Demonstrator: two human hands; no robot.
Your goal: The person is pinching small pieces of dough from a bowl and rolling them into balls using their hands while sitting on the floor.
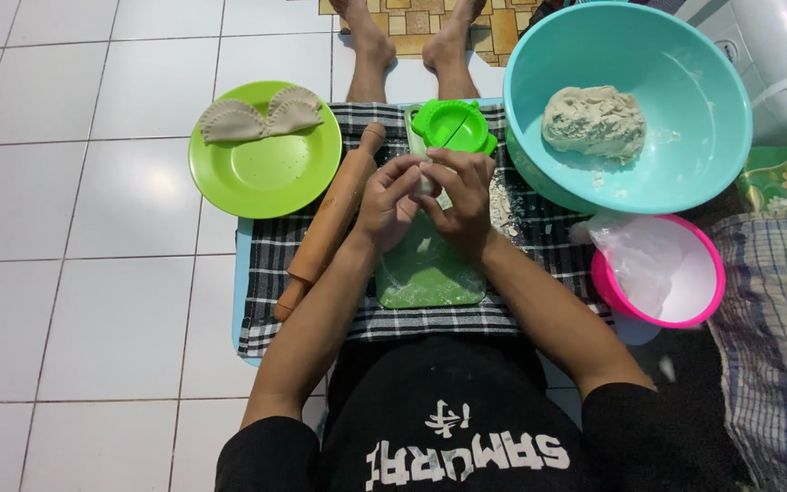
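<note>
White tiled floor (pixel 93 228), with checked cloth (pixel 539 232) spread under a flour-dusted green cutting board (pixel 430 278). Left hand (pixel 386 202) and right hand (pixel 463 196) meeting above the board, fingers of both pinched on a small piece of dough (pixel 424 179). Nearby: green dumpling press (pixel 453 126) just beyond, rolling pin (pixel 330 223) left, green plate (pixel 266 164) bearing two folded pastries (pixel 261 116), teal bowl (pixel 630 36) holding a dough lump (pixel 594 121), pink bowl (pixel 699 292) right.

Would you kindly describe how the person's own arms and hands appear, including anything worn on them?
Both arms are bare from the hands up past the elbows, ending in short black sleeves of a black top with white lettering on its front. The left hand and right hand are bare: no gloves, and no rings, watch or bracelets that I can make out.
</note>
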